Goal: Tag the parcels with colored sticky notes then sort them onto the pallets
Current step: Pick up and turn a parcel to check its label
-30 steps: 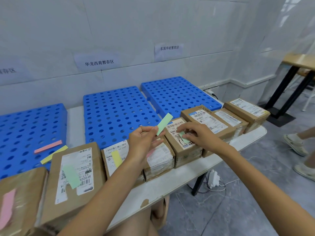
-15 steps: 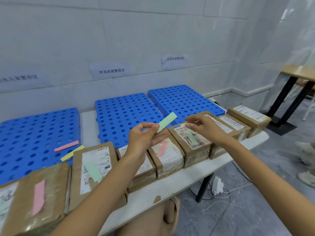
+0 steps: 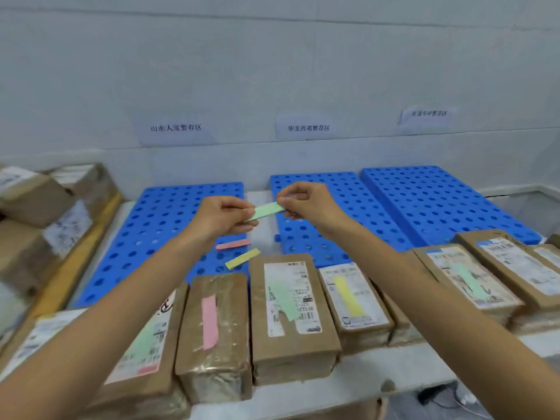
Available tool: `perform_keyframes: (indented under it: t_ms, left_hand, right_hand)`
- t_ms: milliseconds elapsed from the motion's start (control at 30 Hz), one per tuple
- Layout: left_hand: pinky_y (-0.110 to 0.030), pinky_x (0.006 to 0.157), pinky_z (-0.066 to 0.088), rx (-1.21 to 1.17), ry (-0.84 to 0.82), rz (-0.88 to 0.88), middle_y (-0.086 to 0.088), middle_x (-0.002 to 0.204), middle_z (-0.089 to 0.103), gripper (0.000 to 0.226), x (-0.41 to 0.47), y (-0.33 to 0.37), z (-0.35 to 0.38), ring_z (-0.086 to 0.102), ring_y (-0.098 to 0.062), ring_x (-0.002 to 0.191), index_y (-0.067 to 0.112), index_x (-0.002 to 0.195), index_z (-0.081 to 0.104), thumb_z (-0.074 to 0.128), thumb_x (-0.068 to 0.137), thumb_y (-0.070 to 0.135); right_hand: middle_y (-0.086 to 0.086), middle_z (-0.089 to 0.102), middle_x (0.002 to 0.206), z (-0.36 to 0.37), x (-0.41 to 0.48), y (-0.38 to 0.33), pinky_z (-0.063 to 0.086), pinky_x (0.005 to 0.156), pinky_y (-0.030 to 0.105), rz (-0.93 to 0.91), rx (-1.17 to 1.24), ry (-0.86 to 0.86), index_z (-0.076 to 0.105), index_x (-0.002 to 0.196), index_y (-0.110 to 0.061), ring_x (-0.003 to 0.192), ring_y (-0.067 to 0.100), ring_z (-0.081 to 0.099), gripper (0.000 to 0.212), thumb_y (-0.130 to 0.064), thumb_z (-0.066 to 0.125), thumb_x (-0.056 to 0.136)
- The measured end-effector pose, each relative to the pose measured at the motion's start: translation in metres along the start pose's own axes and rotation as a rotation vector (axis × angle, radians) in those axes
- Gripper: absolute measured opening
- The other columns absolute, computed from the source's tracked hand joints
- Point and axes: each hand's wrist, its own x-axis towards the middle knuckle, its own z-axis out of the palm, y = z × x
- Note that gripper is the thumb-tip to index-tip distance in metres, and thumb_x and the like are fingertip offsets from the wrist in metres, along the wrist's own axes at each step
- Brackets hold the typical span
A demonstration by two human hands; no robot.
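Note:
A green sticky note (image 3: 266,211) hangs in the air between my hands. My left hand (image 3: 222,218) pinches its left end and my right hand (image 3: 304,204) pinches its right end, above the gap between two blue pallets. A row of brown parcels lies along the table's front edge: one with a pink note (image 3: 209,321), one with a green note (image 3: 283,300), one with a yellow note (image 3: 348,295), and one further right with a green note (image 3: 466,280). Loose pink (image 3: 233,244) and yellow (image 3: 242,258) notes lie on the left pallet (image 3: 157,237).
The middle pallet (image 3: 339,234) and the right pallet (image 3: 439,204) lie against the white wall under paper signs. More parcels are stacked at the far left (image 3: 33,204) beside a yellow-edged surface. Cables lie on the floor under the table's front edge (image 3: 394,374).
My right hand left the parcel on the right and came up to take the free end of the green note. My head turned left, so the left pallet and the stacked parcels came into view.

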Motion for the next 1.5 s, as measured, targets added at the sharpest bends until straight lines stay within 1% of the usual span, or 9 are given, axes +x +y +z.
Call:
perform_keyframes:
  t_ms: [333,500,633,733,967,1067,1233,1367,1500]
  left_hand:
    - [-0.016,0.046,0.052,0.316,0.102,-0.301,-0.015,0.077,0.067,0.006,0.024,-0.068,-0.093,0.065,-0.008,0.047,0.002,0.079,0.066,0.07,0.083,0.002]
    - [-0.016,0.041,0.048,0.505,0.14,-0.199,-0.011,0.072,0.065,0.015,0.027,-0.08,-0.092,0.061,-0.017,0.058,0.006,0.07,0.064,0.071,0.083,0.001]
    - [-0.018,0.061,0.047,0.762,0.108,-0.005,0.003,0.071,0.068,0.021,0.028,-0.083,-0.092,0.058,-0.009,0.067,0.02,0.063,0.068,0.075,0.079,0.009]
    - [-0.031,0.082,0.048,0.802,0.109,0.079,0.006,0.092,0.065,0.008,0.026,-0.083,-0.085,0.056,-0.014,0.086,0.019,0.077,0.069,0.074,0.082,0.015]
    - [-0.022,0.081,0.049,0.587,0.157,0.199,0.002,0.11,0.06,0.045,0.022,-0.059,-0.043,0.057,-0.011,0.098,0.015,0.123,0.058,0.075,0.081,0.015]
    - [-0.01,0.067,0.048,0.446,0.122,0.287,0.003,0.102,0.064,0.036,0.012,-0.039,-0.012,0.061,-0.004,0.087,0.017,0.114,0.063,0.075,0.08,0.011]
    - [-0.014,0.071,0.05,0.282,-0.028,0.519,0.009,0.092,0.07,0.021,-0.02,-0.006,0.054,0.064,-0.002,0.082,0.024,0.092,0.069,0.076,0.079,0.009]
    - [-0.022,0.071,0.055,0.173,-0.18,0.622,0.011,0.095,0.069,0.031,-0.044,0.011,0.123,0.064,-0.004,0.085,0.028,0.097,0.067,0.077,0.077,0.006]
    - [-0.021,0.068,0.055,-0.016,-0.189,0.586,0.008,0.084,0.069,0.022,-0.059,0.019,0.189,0.065,-0.006,0.079,0.023,0.093,0.068,0.073,0.081,0.006]
  right_hand:
    - [0.005,0.056,0.064,0.074,0.058,0.07,0.049,0.054,0.02,0.27,-0.377,-0.179,0.054,0.072,-0.011,0.054,0.012,0.053,0.022,-0.02,0.065,0.09]
    - [0.008,0.058,0.067,0.092,0.061,0.073,0.051,0.05,0.021,0.374,-0.373,-0.24,0.054,0.079,-0.008,0.055,0.016,0.056,0.025,-0.027,0.069,0.087]
    - [0.013,0.062,0.074,0.1,0.065,0.071,0.048,0.054,0.026,0.367,-0.344,-0.209,0.056,0.069,-0.009,0.065,0.023,0.055,0.026,-0.023,0.071,0.085]
    - [0.006,0.062,0.069,0.099,0.065,0.067,0.046,0.053,0.024,0.343,-0.274,-0.162,0.056,0.069,-0.011,0.06,0.018,0.055,0.023,-0.018,0.069,0.087]
    - [0.003,0.067,0.079,0.057,0.04,0.039,0.05,0.058,0.017,0.322,0.053,-0.167,0.064,0.091,-0.006,0.065,0.011,0.06,0.013,-0.019,0.061,0.093]
    - [0.003,0.069,0.078,0.025,0.018,0.026,0.056,0.066,0.019,0.373,0.273,-0.195,0.065,0.091,-0.007,0.069,0.01,0.063,0.011,-0.016,0.06,0.093]
    - [0.005,0.067,0.072,-0.043,-0.034,0.015,0.056,0.065,0.018,0.331,0.615,-0.071,0.058,0.084,-0.007,0.066,0.011,0.066,0.012,-0.005,0.053,0.094]
    - [0.004,0.066,0.061,-0.101,-0.082,0.008,0.054,0.059,0.017,0.184,0.58,0.154,0.056,0.082,-0.011,0.055,0.009,0.065,0.016,0.001,0.054,0.092]
    - [0.007,0.067,0.076,-0.146,-0.125,0.005,0.054,0.067,0.018,-0.019,0.196,0.318,0.061,0.082,-0.009,0.067,0.011,0.065,0.009,-0.002,0.062,0.088]
